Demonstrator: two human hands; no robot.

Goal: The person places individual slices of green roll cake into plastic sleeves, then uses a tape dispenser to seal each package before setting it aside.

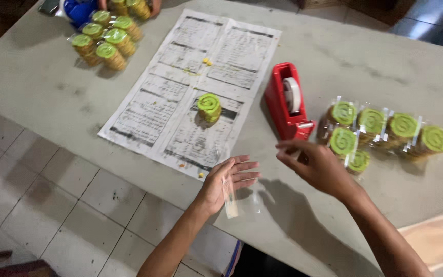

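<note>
A: What is in the hands?

B: The left hand [226, 182] is open, fingers spread flat, and a thin clear plastic bag [234, 197] lies against its palm and hangs over the edge of the tabletop [52, 87]. The right hand [314, 164] is half curled, its fingertips close together just at 6 o'clock of the tape dispenser [287, 102]. I cannot tell if it pinches a piece of tape; it is blurred.

A: Where is the bag, seen from the dispenser?

B: At about 7 o'clock, near the front edge, between the two hands.

A: And the materials?

B: The tabletop is grey and dull, with worn marks. The dispenser is red hard plastic, wedge-shaped, with a white roll of tape on top. A sheet of newspaper [190, 87] lies flat at its 9 o'clock, and one stack of round biscuits [209, 106] with a green spiral top stands on the paper, not wrapped.

A: Other stacks?

B: Yes, wrapped stacks [385, 131] in shiny clear plastic at 3 o'clock of the dispenser, lying close together. More wrapped stacks [106, 38] at 10 o'clock, far corner, beside another person's hand [155, 6].
</note>
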